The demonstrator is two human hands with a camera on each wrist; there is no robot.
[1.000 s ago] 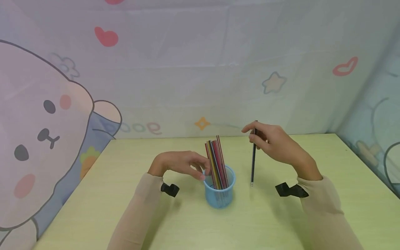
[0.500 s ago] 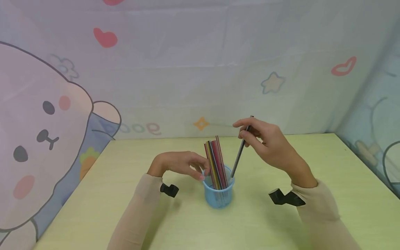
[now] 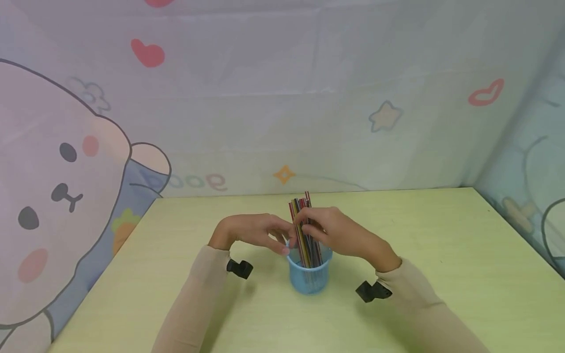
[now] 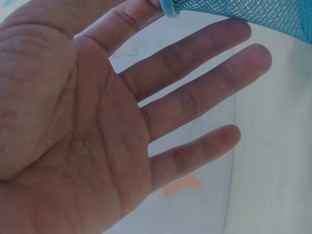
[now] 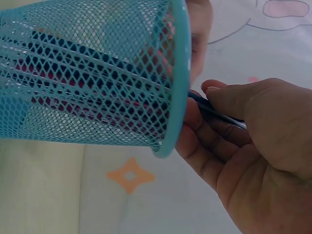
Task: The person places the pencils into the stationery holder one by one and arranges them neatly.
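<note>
A light-blue mesh pen holder (image 3: 309, 283) stands upright on the table. Several pencils (image 3: 303, 250), red, yellow and dark, lean in it toward the back left. At its left rim my left hand (image 3: 258, 230) pinches the edge with thumb and index finger; the other fingers (image 4: 204, 100) stretch out loosely below the rim in the left wrist view. Over the holder's mouth, my right hand (image 3: 340, 233) pinches a dark pencil (image 5: 209, 108) by its upper part, with its lower end inside the holder. In the head view that pencil is partly hidden by the hand and the others.
The pale yellow table (image 3: 441, 294) reaches back to a cloth (image 3: 247, 98) printed with a bear, hearts and stars. A dark cable (image 3: 545, 230) hangs at the right edge. Small black wrist cameras (image 3: 372, 291) sit below both wrists.
My right hand has carried the dark pencil left from beside the pen holder, tilted it over the rim and lowered it in among the others. The left hand has stayed at the rim.
</note>
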